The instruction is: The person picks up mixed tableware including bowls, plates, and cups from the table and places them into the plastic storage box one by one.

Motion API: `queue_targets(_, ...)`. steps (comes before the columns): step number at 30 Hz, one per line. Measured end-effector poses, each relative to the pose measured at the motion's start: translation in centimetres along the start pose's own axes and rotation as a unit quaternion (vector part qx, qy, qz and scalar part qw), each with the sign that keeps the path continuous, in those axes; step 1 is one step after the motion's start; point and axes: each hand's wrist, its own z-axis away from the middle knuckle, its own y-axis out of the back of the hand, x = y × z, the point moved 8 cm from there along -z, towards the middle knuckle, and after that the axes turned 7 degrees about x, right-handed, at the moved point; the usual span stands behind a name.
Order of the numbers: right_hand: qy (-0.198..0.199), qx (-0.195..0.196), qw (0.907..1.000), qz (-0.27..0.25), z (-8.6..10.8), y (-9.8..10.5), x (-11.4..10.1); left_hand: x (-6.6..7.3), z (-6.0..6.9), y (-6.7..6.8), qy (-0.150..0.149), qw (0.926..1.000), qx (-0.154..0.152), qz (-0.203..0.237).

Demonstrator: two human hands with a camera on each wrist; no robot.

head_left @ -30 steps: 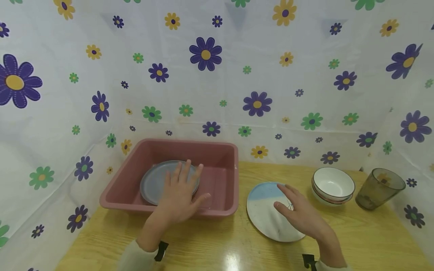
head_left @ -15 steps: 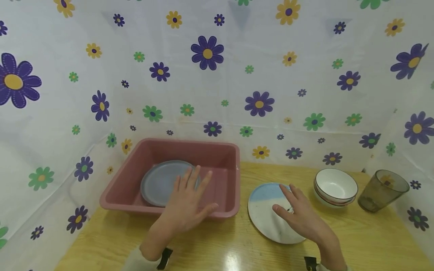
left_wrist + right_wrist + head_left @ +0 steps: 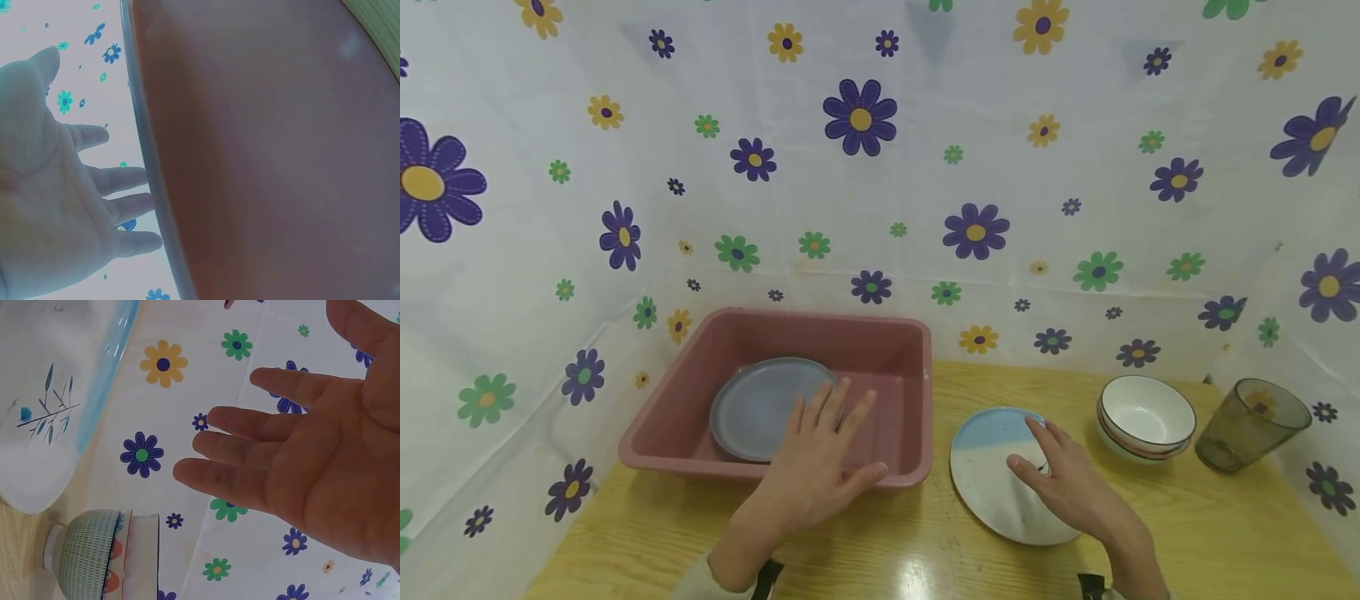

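left hand (image 3: 811,471): bare, thumb and four fingers
left sleeve (image 3: 709,583): off-white, ends just behind wrist
left wrist piece (image 3: 766,579): black, strap-like, partly cropped
right hand (image 3: 1078,492): bare, thumb and four fingers
right sleeve (image 3: 1114,595): off-white, sliver visible
right wrist piece (image 3: 1091,586): black, small, squarish

Pink rectangular plastic basin (image 3: 880,343), left: smooth, low sheen. Round blue-grey plate (image 3: 763,408) inside looks matt, probably ceramic. Round white-and-blue plate (image 3: 988,479), right: glazed ceramic look, glossy blue edge. Stacked white round bowls (image 3: 1145,412), far right: smooth glaze. Smoky tapered tumbler (image 3: 1247,429): see-through; glass or plastic, can't tell. Yellow wood-grain table (image 3: 880,550) shows glare. White flower-print sheet (image 3: 820,200): creased, plasticky.
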Motion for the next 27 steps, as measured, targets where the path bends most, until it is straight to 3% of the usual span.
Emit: queue_targets(27, -0.036, 0.034, 0.9974, 0.052, -1.0, 0.4, 3.7, 1.9, 0.4, 1.5, -0.048, 0.9981, 0.038, -0.002)
